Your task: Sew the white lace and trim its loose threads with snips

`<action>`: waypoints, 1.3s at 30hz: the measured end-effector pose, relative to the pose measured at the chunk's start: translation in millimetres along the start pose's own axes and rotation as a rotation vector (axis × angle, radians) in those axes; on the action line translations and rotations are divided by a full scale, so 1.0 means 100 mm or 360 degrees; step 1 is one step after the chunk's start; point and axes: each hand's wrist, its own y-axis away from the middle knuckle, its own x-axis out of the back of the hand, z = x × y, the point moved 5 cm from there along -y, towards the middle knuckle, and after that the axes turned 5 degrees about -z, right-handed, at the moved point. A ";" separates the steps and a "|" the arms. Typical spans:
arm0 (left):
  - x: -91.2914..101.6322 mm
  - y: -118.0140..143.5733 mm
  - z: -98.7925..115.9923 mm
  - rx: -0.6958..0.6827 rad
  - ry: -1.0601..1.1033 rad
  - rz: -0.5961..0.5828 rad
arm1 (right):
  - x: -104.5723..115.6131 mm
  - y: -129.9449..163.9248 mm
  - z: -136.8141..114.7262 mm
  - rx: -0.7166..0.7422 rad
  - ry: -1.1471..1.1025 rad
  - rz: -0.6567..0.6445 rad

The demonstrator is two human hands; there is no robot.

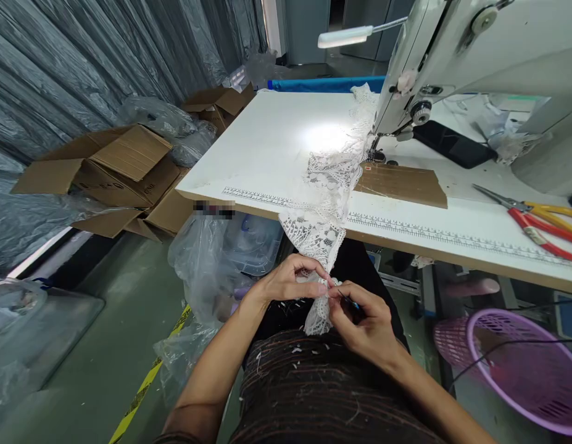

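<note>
A strip of white lace (331, 185) runs from under the sewing machine's needle across the white table (267, 142) and hangs over its front edge into my lap. My left hand (290, 280) pinches the hanging lace end between thumb and fingers. My right hand (362, 320) is closed on a small dark tool with a blue tip (350, 302), its point against the lace right beside my left fingertips. White thread bits lie scattered on my dark striped lap.
A white sewing machine (475, 55) with a lamp stands at the table's right. A cardboard sheet (401, 184), a black phone (452, 145) and red and yellow scissors (540, 225) lie on the table. Cardboard boxes (123, 172) and plastic bags sit left; a purple basket (521, 364) right.
</note>
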 end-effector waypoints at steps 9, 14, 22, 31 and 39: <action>0.02 0.13 -0.04 0.0271 -0.0079 0.0311 | 0.08 -0.08 0.38 -0.0372 -0.0009 -0.0265; 0.05 0.18 -0.03 0.0299 -0.0156 0.0361 | 0.05 -0.18 0.47 -0.0371 0.0122 -0.0371; 0.05 0.14 -0.07 0.0323 -0.0124 0.0418 | -0.06 -0.30 0.46 -0.0311 0.0207 -0.0281; 0.05 0.14 -0.11 0.0336 -0.0044 0.0474 | -0.03 -0.25 0.38 -0.0225 0.0483 -0.0278; -0.02 0.13 -0.12 0.0358 0.0100 0.0480 | -0.12 -0.19 0.53 -0.0389 -0.0076 -0.0312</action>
